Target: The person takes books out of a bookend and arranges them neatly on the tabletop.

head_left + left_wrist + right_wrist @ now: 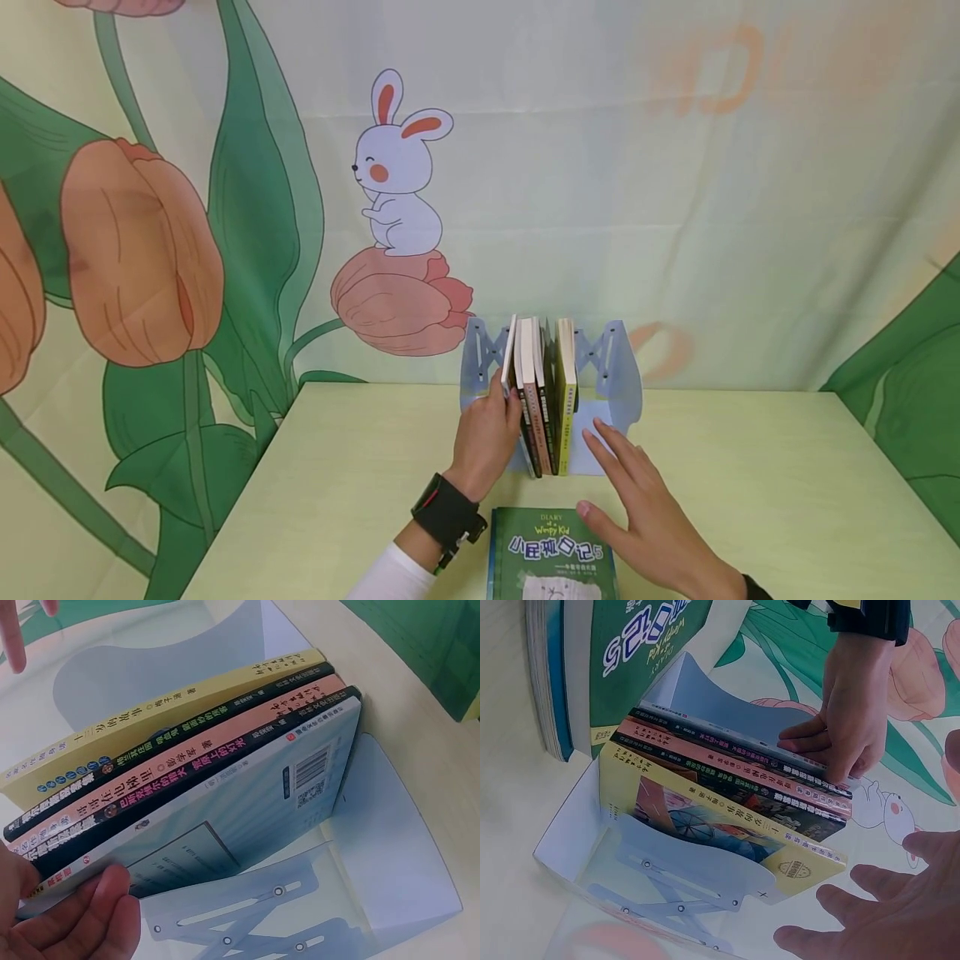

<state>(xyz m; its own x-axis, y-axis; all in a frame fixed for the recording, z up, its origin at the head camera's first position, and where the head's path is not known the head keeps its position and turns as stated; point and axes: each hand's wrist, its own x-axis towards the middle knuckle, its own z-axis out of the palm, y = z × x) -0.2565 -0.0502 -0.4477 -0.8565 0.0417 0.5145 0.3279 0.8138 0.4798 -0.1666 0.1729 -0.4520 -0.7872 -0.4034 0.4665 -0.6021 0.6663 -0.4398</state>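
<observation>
- While the left hand [487, 429] curls its fingers against the outer cover of the pale blue book [262, 795], its thumb lies at the spine side, so the book's upper end is held.
- The right hand [648, 508] holds nothing; its fingers are spread wide, just to the right of and nearer than the row of books.
- The pale blue book is the leftmost of that row, its back cover with the barcode facing left.
- Going right from it come a black book [195, 772], a pink book [229, 733], a second black book [187, 740] and, at the right end, a yellow book [161, 712].
- All five stand with their spines to the near side on a pale blue folding bookend [624, 375], between its left and right end walls and in front of its crossed braces.
- Nearer, a green book [543, 557] lies flat on the desk [750, 475], a blue edge showing along its left side.
- Beyond the desk's far edge hangs a backdrop printed with tulips [142, 258] and a white rabbit [405, 175].
</observation>
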